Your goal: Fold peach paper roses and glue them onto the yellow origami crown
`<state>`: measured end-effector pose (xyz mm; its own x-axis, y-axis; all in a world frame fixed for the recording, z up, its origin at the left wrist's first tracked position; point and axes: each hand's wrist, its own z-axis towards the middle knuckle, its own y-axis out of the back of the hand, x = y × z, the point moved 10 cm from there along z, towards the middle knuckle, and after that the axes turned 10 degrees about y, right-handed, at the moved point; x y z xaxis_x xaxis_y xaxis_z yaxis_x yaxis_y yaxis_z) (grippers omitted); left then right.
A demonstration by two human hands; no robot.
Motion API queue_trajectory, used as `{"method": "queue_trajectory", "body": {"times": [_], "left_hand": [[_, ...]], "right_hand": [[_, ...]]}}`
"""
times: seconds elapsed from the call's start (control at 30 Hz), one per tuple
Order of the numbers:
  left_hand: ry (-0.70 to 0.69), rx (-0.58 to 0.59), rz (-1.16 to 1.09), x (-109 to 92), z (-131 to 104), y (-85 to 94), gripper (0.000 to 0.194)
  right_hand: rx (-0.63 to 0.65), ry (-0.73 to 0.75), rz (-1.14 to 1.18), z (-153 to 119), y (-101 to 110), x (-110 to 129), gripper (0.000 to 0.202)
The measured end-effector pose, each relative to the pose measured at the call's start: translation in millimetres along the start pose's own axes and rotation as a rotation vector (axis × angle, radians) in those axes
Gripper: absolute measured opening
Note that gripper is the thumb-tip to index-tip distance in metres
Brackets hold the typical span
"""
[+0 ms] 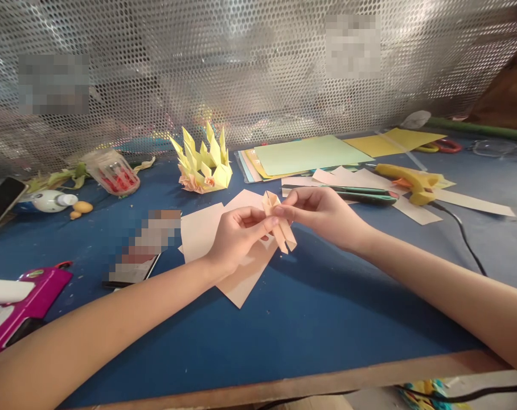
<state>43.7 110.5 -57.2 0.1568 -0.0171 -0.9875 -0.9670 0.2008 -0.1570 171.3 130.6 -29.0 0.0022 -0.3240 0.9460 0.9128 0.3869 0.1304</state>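
Note:
Between my two hands is a small folded piece of pale peach paper [284, 234], narrow, with a split lower end. My left hand [240, 233] pinches its left side between thumb and fingers. From the right, my right hand [316, 213] grips its upper part with thumb and forefinger. Beneath and behind the hands lie flat pale pink paper sheets [241, 287] on the blue table. Beyond them stands a yellow folded-paper crown [216, 156] with peach paper roses at its base.
A green-and-black cutter [365, 195] and a yellow glue gun [421, 182] with a cord lie right among paper scraps. Coloured sheets [310, 155] are stacked behind. At left are a phone [150, 265], a magenta tool [45, 290], a bottle [49, 200] and a jar [115, 173].

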Motion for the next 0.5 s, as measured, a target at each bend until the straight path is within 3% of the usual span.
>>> {"method": "queue_trajectory", "body": {"times": [0.27, 0.5], "left_hand": [[-0.030, -0.091, -0.009, -4.5, 0.1, 9.2, 0.026], [-0.016, -0.111, -0.023, -7.3, -0.1, 10.8, 0.028]], "right_hand": [[0.114, -0.093, -0.037, -0.9, -8.1, -9.0, 0.044], [0.108, -0.102, -0.097, -0.7, -6.5, -11.3, 0.050]]}}
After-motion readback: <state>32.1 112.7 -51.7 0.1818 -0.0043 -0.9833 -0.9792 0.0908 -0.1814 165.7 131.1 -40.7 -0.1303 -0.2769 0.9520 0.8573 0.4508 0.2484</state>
